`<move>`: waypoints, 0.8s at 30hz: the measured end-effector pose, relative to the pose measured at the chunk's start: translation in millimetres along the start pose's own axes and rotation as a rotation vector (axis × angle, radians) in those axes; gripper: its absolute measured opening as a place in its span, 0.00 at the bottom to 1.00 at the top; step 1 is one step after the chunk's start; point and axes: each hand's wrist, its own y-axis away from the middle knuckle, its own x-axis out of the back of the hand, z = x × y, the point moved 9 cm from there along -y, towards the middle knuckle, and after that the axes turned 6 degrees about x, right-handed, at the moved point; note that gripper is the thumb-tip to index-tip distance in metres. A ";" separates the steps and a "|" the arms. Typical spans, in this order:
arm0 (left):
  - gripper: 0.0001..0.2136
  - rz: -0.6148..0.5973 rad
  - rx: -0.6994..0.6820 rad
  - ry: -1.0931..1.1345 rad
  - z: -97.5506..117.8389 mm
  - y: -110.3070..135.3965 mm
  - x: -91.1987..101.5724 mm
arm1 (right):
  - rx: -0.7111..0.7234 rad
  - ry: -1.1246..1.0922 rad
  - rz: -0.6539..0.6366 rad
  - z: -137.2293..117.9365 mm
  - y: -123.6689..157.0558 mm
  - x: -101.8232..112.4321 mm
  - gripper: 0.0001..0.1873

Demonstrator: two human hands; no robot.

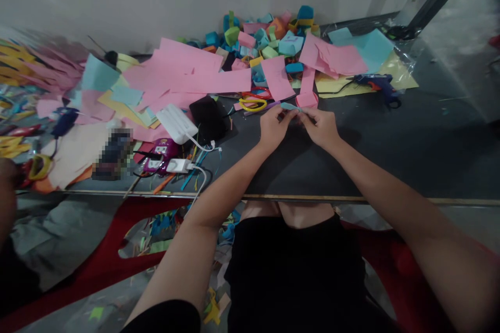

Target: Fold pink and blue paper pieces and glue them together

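My left hand (276,125) and my right hand (321,126) meet over the dark table, each pinching a small light-blue paper piece (289,106) between thumb and fingers. Fingers cover much of the paper, so its full shape is hidden. Just behind my right hand is a pink paper loop (307,100) with a strip trailing back from it. Scissors with yellow handles (253,104) lie beyond my left hand, next to red-handled scissors (260,92).
Folded paper pieces (269,36) pile against the wall, with pink sheets (187,62) before them. A blue glue gun (380,84) lies right. A white power bank (176,124), black pouch (208,117) and purple power strip (161,155) sit left. Another person's hand (8,173) holds scissors.
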 end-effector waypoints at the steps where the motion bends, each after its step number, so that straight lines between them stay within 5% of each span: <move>1: 0.13 -0.005 -0.010 -0.007 0.6 0.0 -0.5 | 0.008 0.011 0.002 -0.6 0.0 0.3 0.23; 12: 0.15 0.003 0.014 0.016 -4.0 0.4 -7.0 | -0.038 -0.085 0.052 0.8 1.7 -1.9 0.36; 24: 0.14 -0.012 -0.117 0.060 10.9 2.8 -3.9 | 0.059 -0.121 0.101 -15.2 4.2 6.6 0.32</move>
